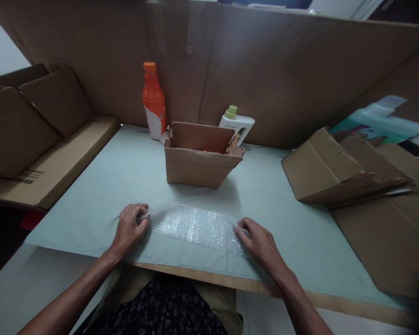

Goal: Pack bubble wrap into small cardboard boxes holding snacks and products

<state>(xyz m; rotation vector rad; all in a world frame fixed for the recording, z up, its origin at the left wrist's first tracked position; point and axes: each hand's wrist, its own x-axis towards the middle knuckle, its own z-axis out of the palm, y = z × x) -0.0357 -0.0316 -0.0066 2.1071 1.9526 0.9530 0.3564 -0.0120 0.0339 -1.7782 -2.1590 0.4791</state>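
A sheet of clear bubble wrap (195, 226) lies flat on the pale green table (101, 186) near its front edge. My left hand (131, 228) pinches the sheet's left end, fingers curled on it. At the sheet's right end, my right hand (260, 242) rests with its fingertips on the edge. Behind the sheet stands a small open cardboard box (199, 163), apart from both hands.
An orange bottle (154, 102) and a white bottle with a green cap (236, 122) stand behind the box against a tall cardboard wall (282, 65). Flattened cardboard boxes (338, 170) lie at the right, more cardboard boxes (38, 135) at the left.
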